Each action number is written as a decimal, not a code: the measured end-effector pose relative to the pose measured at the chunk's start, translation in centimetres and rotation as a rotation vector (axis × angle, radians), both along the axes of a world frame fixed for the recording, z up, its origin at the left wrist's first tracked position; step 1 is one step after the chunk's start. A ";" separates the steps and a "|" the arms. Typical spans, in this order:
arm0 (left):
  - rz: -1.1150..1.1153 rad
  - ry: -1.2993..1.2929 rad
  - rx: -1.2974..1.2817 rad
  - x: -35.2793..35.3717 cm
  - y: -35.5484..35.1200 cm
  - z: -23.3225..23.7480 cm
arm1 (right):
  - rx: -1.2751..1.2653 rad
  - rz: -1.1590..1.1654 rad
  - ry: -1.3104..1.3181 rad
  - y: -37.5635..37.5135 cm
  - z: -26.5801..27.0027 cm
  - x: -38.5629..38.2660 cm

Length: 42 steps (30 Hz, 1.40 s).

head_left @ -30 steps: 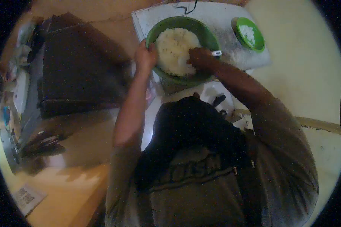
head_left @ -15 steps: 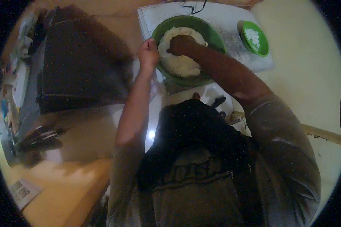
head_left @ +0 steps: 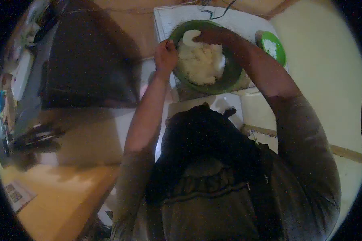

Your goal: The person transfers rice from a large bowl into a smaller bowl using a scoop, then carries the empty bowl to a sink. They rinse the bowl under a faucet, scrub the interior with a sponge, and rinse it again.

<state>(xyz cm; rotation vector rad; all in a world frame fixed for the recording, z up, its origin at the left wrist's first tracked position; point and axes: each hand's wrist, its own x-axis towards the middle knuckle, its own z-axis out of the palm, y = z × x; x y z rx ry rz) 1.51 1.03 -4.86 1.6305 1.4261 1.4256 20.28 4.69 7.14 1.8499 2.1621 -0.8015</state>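
Observation:
A large green bowl (head_left: 233,80) on a white surface holds a pale, dough-like mass (head_left: 201,66). My left hand (head_left: 166,57) is closed on the bowl's left rim. Inside the bowl, near its far side, my right hand (head_left: 207,37) is closed on a lifted, curved piece of the pale dough (head_left: 192,38). My forearm passes over the bowl's right rim. The right fingertips are partly hidden by the dough and blurred.
A small green bowl (head_left: 283,58) with white bits (head_left: 270,47) stands to the right on the white surface (head_left: 245,24). A dark cable (head_left: 224,13) lies behind the large bowl. A large dark panel (head_left: 88,64) is on the left, above a wooden surface (head_left: 64,201).
My right hand has moved to the far side of the bowl, and a piece of dough now shows raised at its fingers. The view has shifted slightly, with my left hand still on the rim.

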 end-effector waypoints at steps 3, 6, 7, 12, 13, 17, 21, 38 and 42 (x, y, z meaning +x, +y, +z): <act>0.114 0.116 -0.091 0.7 -0.2 0.8 | -0.044 0.001 0.008 1.7 -4.2 0.5; 0.058 0.117 -0.003 0.8 -0.3 0.7 | 0.094 0.203 -0.310 2.2 -10.5 -0.4; 0.040 0.102 -0.005 0.7 -0.8 0.9 | 0.078 0.199 -0.300 0.9 -9.2 -1.4; -0.051 0.023 -0.103 0.0 -0.6 2.3 | 0.166 0.277 -0.455 0.1 -5.1 -3.0; -0.010 0.064 -0.071 -0.2 -1.0 2.9 | 0.217 0.305 -0.439 0.1 -4.8 -2.9; 0.097 0.193 -0.030 -0.2 -0.7 1.9 | 0.097 0.346 -0.298 -1.8 -4.1 -1.4; 0.041 0.172 -0.192 -0.5 -1.5 4.6 | 0.184 0.249 -0.243 -7.1 -3.2 -2.5; 0.051 0.123 -0.112 -0.1 -1.9 3.1 | 0.740 0.129 0.300 -2.1 -5.6 4.5; 0.029 0.084 -0.130 -0.3 -1.8 3.6 | 0.528 0.168 0.021 -1.4 -8.6 2.9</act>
